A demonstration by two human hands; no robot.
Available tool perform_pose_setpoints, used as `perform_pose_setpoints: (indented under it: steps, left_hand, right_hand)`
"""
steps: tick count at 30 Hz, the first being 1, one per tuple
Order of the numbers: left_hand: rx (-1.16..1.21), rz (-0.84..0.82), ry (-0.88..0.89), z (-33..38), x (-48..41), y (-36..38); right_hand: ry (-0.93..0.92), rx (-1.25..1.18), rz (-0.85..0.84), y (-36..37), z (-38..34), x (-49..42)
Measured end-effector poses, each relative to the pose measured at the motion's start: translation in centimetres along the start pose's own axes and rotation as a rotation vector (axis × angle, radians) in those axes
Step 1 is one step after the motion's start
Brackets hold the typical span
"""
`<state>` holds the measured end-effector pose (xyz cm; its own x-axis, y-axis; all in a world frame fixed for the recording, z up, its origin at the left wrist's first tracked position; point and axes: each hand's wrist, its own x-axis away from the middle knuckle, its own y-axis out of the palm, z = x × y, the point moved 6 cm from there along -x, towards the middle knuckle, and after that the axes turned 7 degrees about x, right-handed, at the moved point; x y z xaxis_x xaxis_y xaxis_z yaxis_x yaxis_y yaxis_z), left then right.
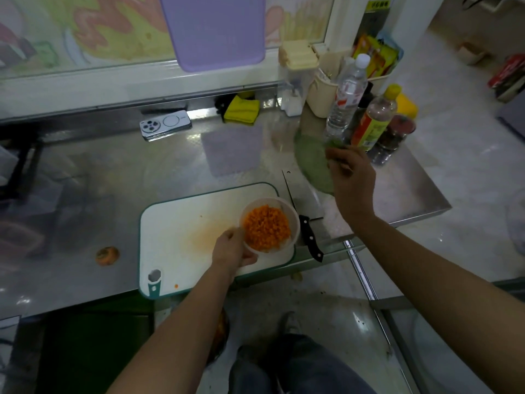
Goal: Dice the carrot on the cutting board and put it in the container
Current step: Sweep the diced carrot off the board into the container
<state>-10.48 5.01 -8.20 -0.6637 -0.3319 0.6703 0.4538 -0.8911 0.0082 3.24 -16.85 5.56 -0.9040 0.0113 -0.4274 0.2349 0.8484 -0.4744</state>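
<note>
Left hand (233,248) grips round translucent plastic container (294,220) of diced orange carrot (267,227) on white cutting board (176,223), shiny steel desk (113,172); right hand (352,180) blurred, grasp unclear.

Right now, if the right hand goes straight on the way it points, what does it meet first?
Likely the water bottle, standing just beyond the right hand. The hand is blurred and depth is unclear; the green cloth lies under it.

A stainless-steel counter (113,172) spans the scene from left to right, and its surface is reflective. A white-framed window (113,38) runs along the far edge, its pane bearing a colourful painted pattern. A purple board (213,29) sits in front of the pane. Pale, glossy floor (454,166) lies to the right. Lighting is dim.
</note>
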Motion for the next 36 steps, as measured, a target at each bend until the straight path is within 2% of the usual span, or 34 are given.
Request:
perform_pose_setpoints:
  steps: [3,5,8,11,14,18,20,23,27,29,31,32,34,36]
  left_hand:
    - [0.021,0.064,0.004,0.0,-0.1,-0.4]
    - [0.080,0.115,0.014,0.1,-0.1,-0.8]
    - [0.148,0.144,0.004,0.4,0.3,-1.3]
    - [0.111,0.103,-0.010,0.5,0.6,-1.1]
    - [-0.047,0.082,0.047,1.2,0.7,-0.9]
    - [-0.194,0.087,0.133,1.4,0.3,-0.9]
    - [-0.227,0.104,0.151,1.3,0.0,-1.1]
    - [-0.294,0.137,0.158,1.3,-0.6,-1.4]
    - [-0.596,0.223,0.300,2.4,-0.5,-1.0]
    - [-0.813,0.263,0.507,3.7,0.2,0.0]
    - [-1.082,0.183,0.732,4.7,0.6,1.9]
    - [-1.189,0.115,0.789,4.6,0.6,2.7]
    - [-1.333,0.028,0.769,3.8,0.1,3.5]
    - [-1.389,0.019,0.734,3.1,-0.3,3.6]
  right_hand:
    - [0.364,-0.529,-0.063,1.2,-0.5,-0.2]
    - [0.621,-0.705,-0.171,3.1,0.4,1.2]
    - [0.835,-0.612,-0.357,5.5,1.9,4.7]
    - [0.885,-0.481,-0.416,6.8,3.4,7.1]
    - [0.754,-0.301,-0.431,7.2,3.9,7.8]
    - [0.435,0.038,-0.427,7.5,3.4,7.4]
    - [0.436,0.105,-0.477,8.1,4.1,7.5]
    - [0.568,0.045,-0.599,8.8,5.2,8.4]
    - [0.522,0.149,-0.661,9.1,5.6,8.1]
    - [0.335,0.392,-0.674,9.4,5.0,7.8]
    - [0.045,0.585,-0.660,9.8,3.3,7.8]
    - [-0.065,0.624,-0.680,10.1,2.5,8.1]
    - [-0.188,0.683,-0.752,10.8,2.0,9.1]
    - [-0.225,0.752,-0.806,11.3,2.6,9.9]
